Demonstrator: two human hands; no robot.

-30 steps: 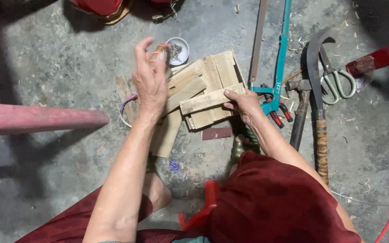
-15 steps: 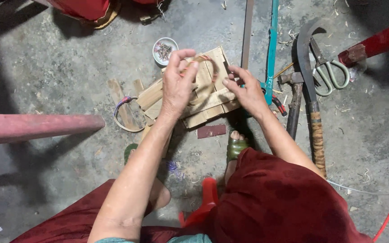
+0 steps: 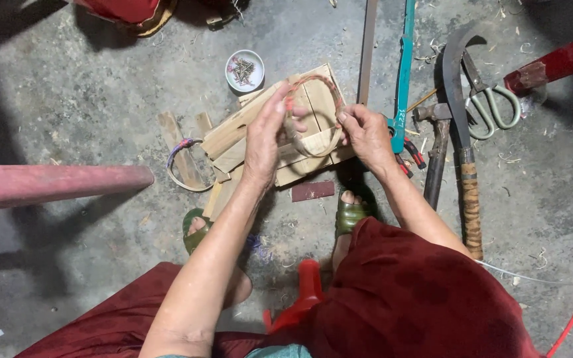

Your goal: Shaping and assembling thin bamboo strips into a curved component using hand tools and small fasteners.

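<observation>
Hands meet in the middle of the head view, over a pile of flat wood pieces [image 3: 260, 132] on the grey floor [image 3: 87, 93]. Both hands hold one thin bent hoop [image 3: 313, 116], tan with a bit of red on it. The left hand [image 3: 266, 136] pinches the left side of the hoop with closed fingers. The right hand [image 3: 366, 129] pinches the right side the same way. The hoop sits up off the wood, between the two hands. To hold it well, I think both grips should stay firm and even, so the thin strip keeps its round shape and does not spring open. Another small hoop [image 3: 184, 162] lies on the floor to the left of the wood. Far from the person, just past the wood, sits a small round white tin [image 3: 245, 69] with little nails in it; it has no lid on and I see no label. To the right lie a teal saw frame [image 3: 402, 73], a hammer [image 3: 436, 142], a curved knife [image 3: 462, 119] and green scissors [image 3: 492, 106]. The saw frame has a small mark on it. A long red pole [image 3: 54, 185] lies at the left.
</observation>
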